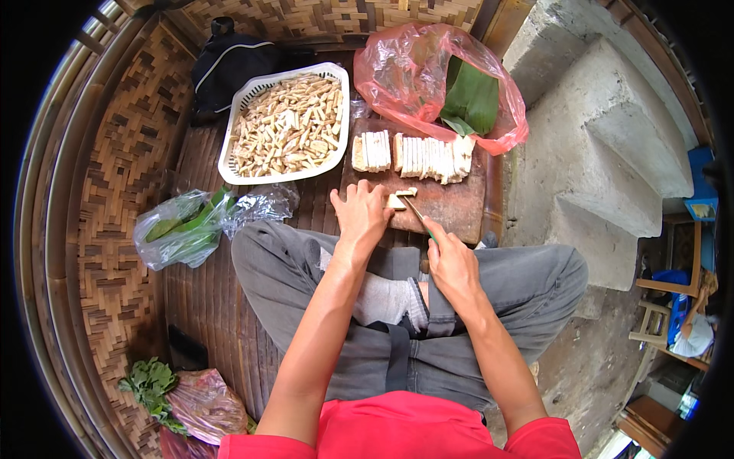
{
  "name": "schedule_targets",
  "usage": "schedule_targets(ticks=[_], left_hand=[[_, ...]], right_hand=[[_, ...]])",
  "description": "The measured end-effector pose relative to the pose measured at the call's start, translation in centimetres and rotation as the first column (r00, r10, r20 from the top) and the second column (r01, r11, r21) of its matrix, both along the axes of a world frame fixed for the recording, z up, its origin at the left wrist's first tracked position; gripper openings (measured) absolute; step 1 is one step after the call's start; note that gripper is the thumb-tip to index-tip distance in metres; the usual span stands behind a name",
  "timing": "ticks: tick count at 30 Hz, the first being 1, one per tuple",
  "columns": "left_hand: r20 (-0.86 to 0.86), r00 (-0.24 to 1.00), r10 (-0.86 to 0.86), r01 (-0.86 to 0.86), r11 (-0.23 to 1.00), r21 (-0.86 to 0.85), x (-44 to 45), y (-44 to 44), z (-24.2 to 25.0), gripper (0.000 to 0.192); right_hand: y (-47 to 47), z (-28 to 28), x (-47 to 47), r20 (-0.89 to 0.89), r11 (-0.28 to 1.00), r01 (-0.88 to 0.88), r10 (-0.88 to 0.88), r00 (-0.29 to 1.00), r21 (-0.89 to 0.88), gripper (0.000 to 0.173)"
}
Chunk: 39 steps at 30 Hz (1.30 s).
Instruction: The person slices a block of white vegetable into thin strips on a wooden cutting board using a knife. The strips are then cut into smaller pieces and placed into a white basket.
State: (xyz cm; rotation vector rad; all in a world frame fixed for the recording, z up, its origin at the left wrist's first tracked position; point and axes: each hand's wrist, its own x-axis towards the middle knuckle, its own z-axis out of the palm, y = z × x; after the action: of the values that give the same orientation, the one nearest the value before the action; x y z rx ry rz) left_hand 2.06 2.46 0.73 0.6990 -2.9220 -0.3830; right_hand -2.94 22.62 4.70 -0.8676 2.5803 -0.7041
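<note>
My right hand (454, 264) grips a knife (417, 213) with a green handle, its blade angled up and left over the wooden cutting board (453, 209). The blade's tip meets a small pale piece of what looks like tempeh (395, 202). From the left, my left hand (361, 215) holds that piece against the board, fingers spread and partly covering it. One thin cut strip (408, 192) lies beside the blade. Farther back on the board stand a short row of tempeh slices (371, 152) and a longer row of slices (433, 158).
A white plastic basket (227, 166) full of cut sticks stands back left. Behind the board lies a red plastic bag (395, 74) with banana leaf (473, 97). A clear bag of leaves (183, 229) lies left. Concrete steps (625, 143) rise right; a person (694, 338) sits far right.
</note>
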Motion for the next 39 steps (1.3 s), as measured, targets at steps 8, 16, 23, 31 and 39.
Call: schedule_targets(ticks=[8, 16, 23, 31, 39], left_hand=[[-0.038, 0.999, -0.003, 0.005, 0.999, 0.047, 0.2, -0.2, -0.2, 0.031], [-0.112, 0.993, -0.038, 0.046, 0.997, 0.067, 0.1, -0.4, -1.0, 0.029], [-0.182, 0.982, -0.058, 0.076, 0.993, 0.093, 0.1, -0.4, -1.0, 0.033], [-0.170, 0.984, -0.062, 0.073, 0.996, 0.059, -0.2, -0.4, -1.2, 0.034], [-0.188, 0.978, -0.087, 0.103, 0.992, 0.077, 0.0, -0.6, -1.4, 0.032]], right_hand=[[-0.4, 0.3, -0.3, -0.009, 0.998, -0.053, 0.053, 0.999, -0.041, 0.045], [-0.6, -0.4, -0.4, -0.045, 0.995, -0.090, 0.088, 0.995, -0.049, 0.047], [-1.0, -0.8, -0.4, -0.056, 0.995, -0.087, 0.085, 0.995, -0.044, 0.047], [-1.3, -0.7, -0.6, 0.016, 0.998, -0.057, 0.057, 0.998, 0.011, 0.041], [0.0, -0.8, -0.1, -0.018, 0.999, -0.021, 0.021, 1.000, -0.039, 0.043]])
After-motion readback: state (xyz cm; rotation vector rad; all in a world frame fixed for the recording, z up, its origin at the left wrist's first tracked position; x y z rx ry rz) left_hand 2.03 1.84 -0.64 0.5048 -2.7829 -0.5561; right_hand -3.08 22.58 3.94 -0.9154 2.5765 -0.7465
